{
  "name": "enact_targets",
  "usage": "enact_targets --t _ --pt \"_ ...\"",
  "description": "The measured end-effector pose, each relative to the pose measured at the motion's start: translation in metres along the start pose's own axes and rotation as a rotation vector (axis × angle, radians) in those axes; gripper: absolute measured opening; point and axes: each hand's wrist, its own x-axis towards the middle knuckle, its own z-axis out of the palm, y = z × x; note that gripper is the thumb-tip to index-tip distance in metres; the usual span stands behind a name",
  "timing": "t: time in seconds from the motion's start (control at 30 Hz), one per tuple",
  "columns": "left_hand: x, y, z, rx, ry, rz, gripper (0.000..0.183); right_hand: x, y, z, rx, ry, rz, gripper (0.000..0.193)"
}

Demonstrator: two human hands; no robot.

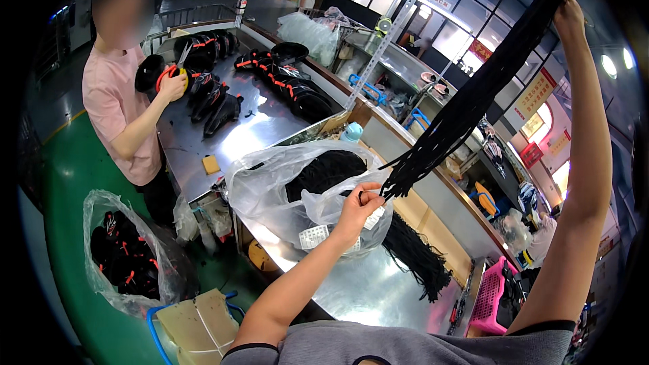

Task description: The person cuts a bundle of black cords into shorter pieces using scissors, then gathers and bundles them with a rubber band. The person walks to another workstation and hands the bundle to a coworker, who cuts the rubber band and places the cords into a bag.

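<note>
A long bundle of black laces (466, 101) stretches diagonally between my raised right hand and my lower left hand. My right hand (566, 8) is closed round its upper end, high at the right. At the lower end, my left hand (360, 213) has its fingers bent together by the loose lace tips, pinching there; how many strands it holds is hidden. Just beyond my left hand, a clear plastic bag (260, 186) stands with more black laces (331, 172) inside. Another bunch of black laces (416, 257) lies on the metal table (358, 290) under the bag's right side.
At left, a co-worker in a pink shirt (115, 105) holds scissors (172, 76) by a metal table (196, 135) with black shoe uppers (291, 88). A plastic bag of black pieces (128, 257) and a blue-framed stool (196, 324) stand on the floor. A pink basket (488, 297) sits right.
</note>
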Motion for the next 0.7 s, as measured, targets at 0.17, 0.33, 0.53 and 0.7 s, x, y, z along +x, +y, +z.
enact_targets --t 0.17,0.33,0.53,0.7 --pt "-0.004 0.014 0.012 -0.007 -0.015 -0.014 0.036 -0.014 -0.007 0.031 0.138 -0.023 -0.029 0.040" --pt "0.000 0.035 -0.002 -0.126 -0.025 -0.021 0.043 -0.023 -0.015 0.043 0.142 -0.041 -0.040 0.040" --pt "0.028 0.054 0.005 -0.183 0.028 -0.138 0.050 -0.022 -0.018 0.057 0.240 -0.243 -0.014 0.039" --pt "0.034 0.053 0.007 -0.255 0.013 -0.220 0.027 -0.011 -0.016 0.046 0.216 -0.390 0.010 0.041"
